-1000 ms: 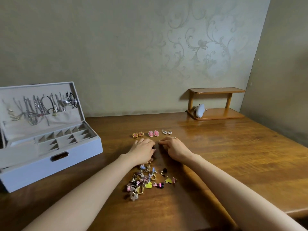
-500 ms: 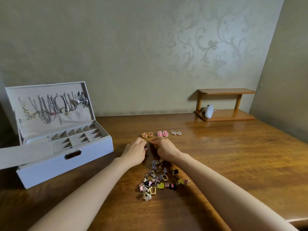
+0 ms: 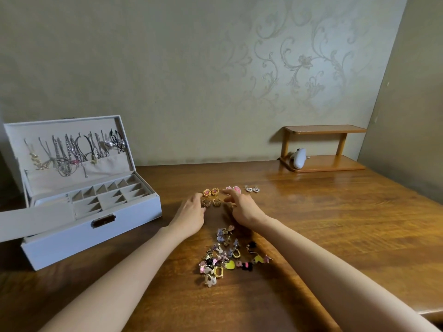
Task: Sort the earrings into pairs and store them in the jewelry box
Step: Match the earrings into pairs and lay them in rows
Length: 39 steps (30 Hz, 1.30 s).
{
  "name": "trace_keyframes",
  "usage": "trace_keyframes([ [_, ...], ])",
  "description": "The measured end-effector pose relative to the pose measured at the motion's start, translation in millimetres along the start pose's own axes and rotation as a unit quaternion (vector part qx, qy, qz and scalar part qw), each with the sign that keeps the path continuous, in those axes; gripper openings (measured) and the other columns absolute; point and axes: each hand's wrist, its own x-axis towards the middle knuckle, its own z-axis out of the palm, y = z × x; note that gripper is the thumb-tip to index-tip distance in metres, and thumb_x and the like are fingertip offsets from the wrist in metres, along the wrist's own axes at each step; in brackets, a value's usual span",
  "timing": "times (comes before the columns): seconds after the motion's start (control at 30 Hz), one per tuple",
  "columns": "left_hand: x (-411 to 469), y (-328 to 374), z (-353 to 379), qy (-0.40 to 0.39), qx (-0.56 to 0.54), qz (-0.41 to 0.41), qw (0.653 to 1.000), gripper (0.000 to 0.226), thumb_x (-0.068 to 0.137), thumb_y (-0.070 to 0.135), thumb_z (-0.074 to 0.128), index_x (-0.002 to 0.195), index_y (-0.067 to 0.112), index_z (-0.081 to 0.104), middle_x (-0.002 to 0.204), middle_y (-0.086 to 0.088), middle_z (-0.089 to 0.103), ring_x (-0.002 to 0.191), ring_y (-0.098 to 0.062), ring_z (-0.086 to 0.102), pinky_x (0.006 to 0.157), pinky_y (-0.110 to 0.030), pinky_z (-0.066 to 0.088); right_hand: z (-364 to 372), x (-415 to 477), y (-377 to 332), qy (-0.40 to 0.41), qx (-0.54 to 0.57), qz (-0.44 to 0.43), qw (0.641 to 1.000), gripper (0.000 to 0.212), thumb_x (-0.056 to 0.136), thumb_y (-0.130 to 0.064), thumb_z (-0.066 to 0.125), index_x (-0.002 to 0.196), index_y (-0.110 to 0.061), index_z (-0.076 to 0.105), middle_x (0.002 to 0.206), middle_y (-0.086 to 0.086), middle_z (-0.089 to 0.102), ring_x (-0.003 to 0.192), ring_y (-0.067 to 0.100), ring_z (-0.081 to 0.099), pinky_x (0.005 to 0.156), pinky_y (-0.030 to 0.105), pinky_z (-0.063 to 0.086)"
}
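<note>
At the table's left edge the open jewelry box [image 3: 91, 226] shows only bare compartments; the left hand [image 3: 191, 212] and right hand [image 3: 242, 207], pressed together half a second ago, have parted, fingers loose and holding nothing, uncovering a bronze pair [image 3: 211, 202] laid just under the gold pair [image 3: 210, 192], seemingly a fourth match, while the unsorted pile [image 3: 227, 257] waits nearer; no brand or writing is legible anywhere

glossy wooden table [image 3: 311, 224], matt jewelry box [image 3: 72, 238], shiny earrings [image 3: 223, 259]
</note>
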Motion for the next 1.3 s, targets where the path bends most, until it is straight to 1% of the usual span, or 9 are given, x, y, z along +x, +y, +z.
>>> trace_keyframes([
  [0.13, -2, 1, 0, -0.011, -0.002, 0.003, 1.000, 0.049, 0.099, 0.020, 0.040, 0.143, 0.008, 0.024, 0.146, -0.011, 0.036, 0.136, -0.023, 0.032, 0.110, -0.032, 0.029, 4, 1, 0, -0.020, -0.008, -0.008, 1.000, 0.052, 0.090, 0.002, 0.039, 0.140, -0.011, 0.033, 0.133, 0.013, 0.056, 0.127, 0.030, 0.046, 0.104, 0.039, 0.038],
  [0.3, -11, 2, -7, 0.041, -0.024, 0.016, 0.999, 0.041, 0.097, 0.021, 0.044, 0.136, 0.013, 0.037, 0.143, -0.005, 0.037, 0.133, -0.020, 0.037, 0.107, -0.031, 0.034, -12, -11, 4, -0.003, 0.037, -0.024, 0.999, 0.049, 0.087, 0.001, 0.052, 0.133, -0.013, 0.047, 0.128, 0.008, 0.059, 0.118, 0.020, 0.054, 0.099, 0.031, 0.044],
  [0.43, -17, 8, -10, 0.047, -0.061, 0.049, 0.996, 0.014, 0.092, 0.019, 0.054, 0.106, 0.018, 0.055, 0.119, 0.001, 0.053, 0.101, -0.010, 0.054, 0.088, -0.024, 0.045, -28, -21, 9, -0.050, 0.035, -0.063, 0.996, 0.024, 0.086, -0.007, 0.062, 0.107, -0.015, 0.068, 0.107, 0.003, 0.069, 0.091, 0.008, 0.060, 0.080, 0.018, 0.048],
  [0.53, -23, 13, -9, 0.036, -0.109, 0.066, 0.991, 0.003, 0.090, 0.020, 0.057, 0.093, 0.020, 0.057, 0.106, 0.005, 0.057, 0.085, -0.005, 0.053, 0.071, -0.016, 0.040, -27, -30, 11, -0.068, 0.061, -0.074, 0.993, 0.017, 0.086, -0.012, 0.063, 0.099, -0.019, 0.071, 0.102, -0.002, 0.069, 0.088, 0.001, 0.058, 0.078, 0.013, 0.046],
  [0.73, -32, 9, -11, -0.019, -0.117, 0.091, 0.989, 0.005, 0.089, 0.028, 0.058, 0.093, 0.028, 0.060, 0.103, 0.011, 0.056, 0.096, -0.006, 0.051, 0.082, -0.022, 0.043, -19, -41, 19, -0.014, 0.059, -0.089, 0.994, 0.015, 0.088, -0.017, 0.062, 0.097, -0.023, 0.072, 0.102, -0.003, 0.062, 0.094, 0.009, 0.058, 0.084, 0.019, 0.047],
  [0.9, -34, 10, -14, -0.093, -0.090, 0.112, 0.985, 0.011, 0.088, 0.030, 0.059, 0.098, 0.030, 0.062, 0.107, 0.008, 0.054, 0.107, -0.005, 0.043, 0.090, -0.026, 0.038, -19, -45, 14, -0.028, 0.029, -0.114, 0.993, 0.011, 0.086, -0.019, 0.064, 0.094, -0.021, 0.072, 0.102, -0.001, 0.059, 0.094, 0.009, 0.055, 0.080, 0.017, 0.046],
  [0.97, -35, 10, -13, -0.092, -0.083, 0.111, 0.986, 0.004, 0.087, 0.028, 0.060, 0.087, 0.031, 0.058, 0.103, 0.008, 0.055, 0.105, -0.006, 0.044, 0.088, -0.025, 0.037, -20, -47, 10, -0.023, 0.034, -0.120, 0.992, 0.008, 0.084, -0.019, 0.066, 0.089, -0.020, 0.072, 0.099, -0.001, 0.060, 0.091, 0.009, 0.055, 0.078, 0.018, 0.046],
  [1.07, -35, 10, -12, -0.073, -0.099, 0.100, 0.987, 0.014, 0.087, 0.023, 0.061, 0.077, 0.030, 0.053, 0.093, 0.011, 0.054, 0.096, -0.006, 0.048, 0.081, -0.022, 0.037, -21, -50, 5, -0.030, 0.037, -0.127, 0.991, 0.008, 0.083, -0.015, 0.066, 0.086, -0.020, 0.072, 0.097, -0.001, 0.059, 0.090, 0.009, 0.054, 0.078, 0.020, 0.046],
  [1.3, -36, 10, -17, -0.094, -0.117, 0.103, 0.983, 0.003, 0.087, 0.020, 0.062, 0.089, 0.020, 0.060, 0.098, 0.008, 0.057, 0.094, -0.006, 0.052, 0.076, -0.020, 0.038, -25, -54, -1, -0.053, 0.040, -0.141, 0.988, 0.016, 0.080, -0.009, 0.065, 0.083, -0.023, 0.072, 0.088, -0.014, 0.054, 0.085, 0.003, 0.050, 0.074, 0.014, 0.040],
])
